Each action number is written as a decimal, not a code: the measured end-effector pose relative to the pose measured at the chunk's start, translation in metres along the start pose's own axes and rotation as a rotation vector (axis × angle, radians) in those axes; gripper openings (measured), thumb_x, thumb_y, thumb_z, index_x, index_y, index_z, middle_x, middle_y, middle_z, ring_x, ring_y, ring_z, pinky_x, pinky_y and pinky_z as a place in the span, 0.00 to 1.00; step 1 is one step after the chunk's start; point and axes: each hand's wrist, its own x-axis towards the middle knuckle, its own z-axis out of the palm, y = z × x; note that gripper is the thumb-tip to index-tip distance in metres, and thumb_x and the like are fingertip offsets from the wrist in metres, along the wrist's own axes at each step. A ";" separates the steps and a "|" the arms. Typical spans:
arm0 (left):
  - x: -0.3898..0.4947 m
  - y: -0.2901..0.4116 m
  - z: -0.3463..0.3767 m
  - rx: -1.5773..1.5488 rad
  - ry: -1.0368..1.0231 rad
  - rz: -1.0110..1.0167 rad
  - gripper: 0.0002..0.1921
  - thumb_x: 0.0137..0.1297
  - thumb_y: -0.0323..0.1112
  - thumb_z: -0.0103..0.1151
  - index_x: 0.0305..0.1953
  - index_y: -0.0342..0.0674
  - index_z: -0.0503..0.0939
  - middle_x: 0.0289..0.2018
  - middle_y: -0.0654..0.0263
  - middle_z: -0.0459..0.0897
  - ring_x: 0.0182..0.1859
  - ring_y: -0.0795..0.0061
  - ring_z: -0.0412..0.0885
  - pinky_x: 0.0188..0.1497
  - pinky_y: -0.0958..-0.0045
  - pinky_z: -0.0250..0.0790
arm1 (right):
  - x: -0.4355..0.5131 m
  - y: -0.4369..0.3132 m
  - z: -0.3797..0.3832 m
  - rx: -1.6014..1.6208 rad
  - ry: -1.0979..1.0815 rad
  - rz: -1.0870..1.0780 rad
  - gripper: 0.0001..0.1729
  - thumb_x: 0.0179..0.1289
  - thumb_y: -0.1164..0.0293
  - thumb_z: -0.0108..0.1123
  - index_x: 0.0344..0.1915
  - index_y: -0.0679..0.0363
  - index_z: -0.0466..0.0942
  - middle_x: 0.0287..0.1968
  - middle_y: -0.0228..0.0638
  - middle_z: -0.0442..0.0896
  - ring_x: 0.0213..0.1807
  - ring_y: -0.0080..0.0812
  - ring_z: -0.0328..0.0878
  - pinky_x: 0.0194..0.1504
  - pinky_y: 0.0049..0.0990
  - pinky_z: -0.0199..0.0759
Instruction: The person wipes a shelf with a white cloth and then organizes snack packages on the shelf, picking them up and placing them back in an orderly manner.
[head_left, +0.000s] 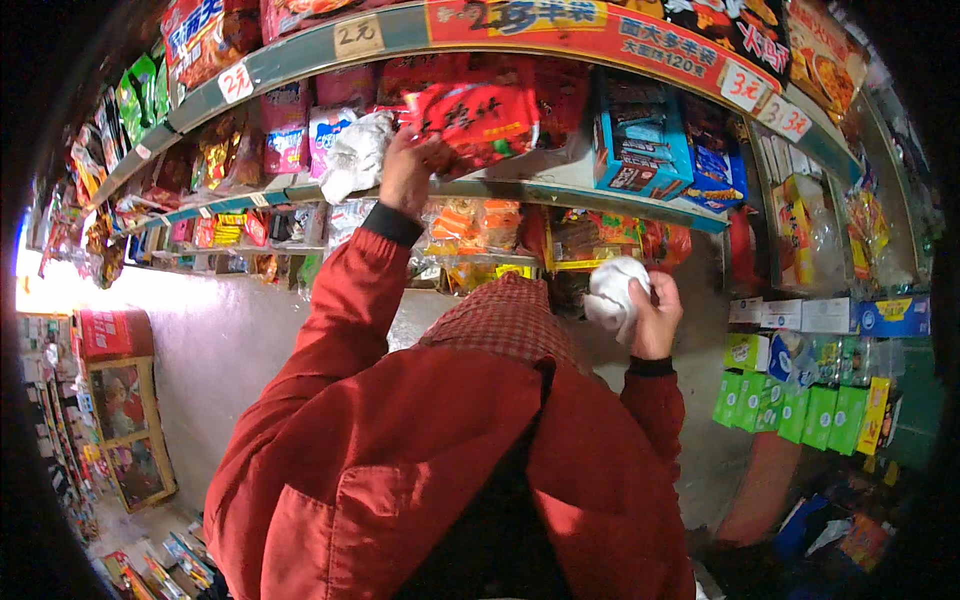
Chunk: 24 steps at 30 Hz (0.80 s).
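Observation:
On the middle shelf, my left hand (411, 163) grips the near edge of a red snack packet (476, 120). A crumpled white cloth (358, 156) lies against that hand's left side; whether the hand also holds it I cannot tell. My right hand (657, 315) is off to the right, below the shelf edge, with its fingers closed on a bunched white cloth (616, 296). More red packets (559, 101) stand behind the one in my left hand. A blue open box of small packs (645, 142) sits farther right on the same shelf.
A green shelf edge (300, 54) with price tags curves above my hands. Orange packs (476, 225) fill the lower shelf. Green boxes (821, 416) stand at the right, and a wood-framed case (135, 435) under a red box stands at the left.

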 end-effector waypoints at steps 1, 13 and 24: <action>-0.014 0.002 -0.008 -0.063 0.062 0.021 0.05 0.60 0.24 0.46 0.37 0.39 0.67 0.24 0.68 0.71 0.26 0.76 0.70 0.29 0.76 0.62 | 0.007 -0.005 0.012 -0.038 0.007 -0.045 0.10 0.53 0.74 0.60 0.33 0.62 0.70 0.31 0.26 0.72 0.33 0.19 0.67 0.37 0.20 0.63; -0.140 0.013 -0.089 -0.158 0.536 0.099 0.09 0.58 0.21 0.47 0.40 0.38 0.69 0.36 0.65 0.76 0.37 0.75 0.76 0.41 0.73 0.67 | 0.120 0.027 0.153 -0.966 -0.137 -0.688 0.12 0.47 0.75 0.59 0.35 0.59 0.72 0.37 0.41 0.72 0.42 0.45 0.68 0.44 0.38 0.61; -0.180 0.001 -0.104 -0.210 0.578 0.098 0.08 0.59 0.22 0.46 0.41 0.40 0.68 0.39 0.67 0.76 0.36 0.78 0.73 0.39 0.77 0.64 | 0.140 0.086 0.224 -0.813 -0.460 -0.547 0.12 0.41 0.81 0.55 0.31 0.62 0.78 0.36 0.46 0.75 0.40 0.48 0.71 0.43 0.36 0.66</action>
